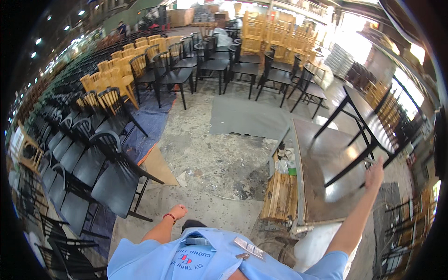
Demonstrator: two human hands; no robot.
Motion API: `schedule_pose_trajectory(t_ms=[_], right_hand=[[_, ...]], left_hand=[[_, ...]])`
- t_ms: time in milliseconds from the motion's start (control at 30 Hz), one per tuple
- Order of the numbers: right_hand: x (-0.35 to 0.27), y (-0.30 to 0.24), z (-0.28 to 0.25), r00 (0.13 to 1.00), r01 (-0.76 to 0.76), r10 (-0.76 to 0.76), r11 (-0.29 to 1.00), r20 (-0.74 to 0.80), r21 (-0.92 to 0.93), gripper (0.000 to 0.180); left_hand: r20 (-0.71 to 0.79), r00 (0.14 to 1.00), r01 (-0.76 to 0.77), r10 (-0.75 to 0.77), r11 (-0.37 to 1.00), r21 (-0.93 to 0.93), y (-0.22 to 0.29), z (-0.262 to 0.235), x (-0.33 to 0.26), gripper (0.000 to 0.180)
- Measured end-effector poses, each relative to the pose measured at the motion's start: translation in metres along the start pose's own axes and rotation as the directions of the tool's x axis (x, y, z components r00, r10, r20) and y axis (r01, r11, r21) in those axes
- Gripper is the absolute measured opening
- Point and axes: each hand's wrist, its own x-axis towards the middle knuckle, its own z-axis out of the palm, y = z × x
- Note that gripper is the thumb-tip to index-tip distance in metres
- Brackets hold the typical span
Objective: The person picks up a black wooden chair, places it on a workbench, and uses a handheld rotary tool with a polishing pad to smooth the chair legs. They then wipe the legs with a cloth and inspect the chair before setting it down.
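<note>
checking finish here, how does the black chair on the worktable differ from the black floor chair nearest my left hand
The table chair stands raised on the worktable, while the floor chair stands lower, at floor level. The table chair is the only chair on that top; the floor chair is packed among other black chairs. The table chair's seat shows bright glare, the floor chair's looks duller. Both are black, legs included.

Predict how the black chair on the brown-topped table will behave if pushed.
The black chair should stay stiff, its legs being braced by crossbars. It may slide fairly easily, since the tabletop looks smooth and shiny.
</note>
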Motion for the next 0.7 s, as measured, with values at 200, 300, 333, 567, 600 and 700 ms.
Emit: schedule_pose_trajectory(t_ms=[200,300,333,567,600,700], right_hand=[[0.103,-0.009,0.071,0.95,0.08,-0.12,0.986,-0.288,-0.15,0.108],[0.129,0.002,0.092,0.889,0.055,-0.033,0.998,-0.457,0.034,0.055],[0.132,0.01,0.087,0.877,0.08,-0.033,0.994,-0.479,0.078,0.051],[0.129,0.026,0.053,0.903,0.13,-0.02,0.965,-0.43,0.227,0.041],[0.128,0.029,0.054,0.93,0.231,-0.127,0.932,-0.346,0.28,0.036],[0.118,0.039,0.059,0.788,0.397,-0.278,0.911,-0.55,0.109,0.027]], left_hand=[[0.103,0.969,0.194,-0.223,0.954,0.23,0.023,0.008,0.032,0.027],[0.325,0.945,-0.131,-0.042,0.861,0.491,0.026,0.001,0.065,0.032],[0.334,0.937,-0.095,-0.107,0.84,0.534,0.036,-0.003,0.082,0.034],[0.279,0.943,-0.097,-0.184,0.648,0.756,0.2,-0.049,0.246,0.033],[0.289,0.953,-0.157,-0.091,0.666,0.729,0.237,-0.045,0.273,0.032],[0.231,0.946,-0.31,0.227,0.84,0.446,0.356,-0.018,0.341,0.032]])
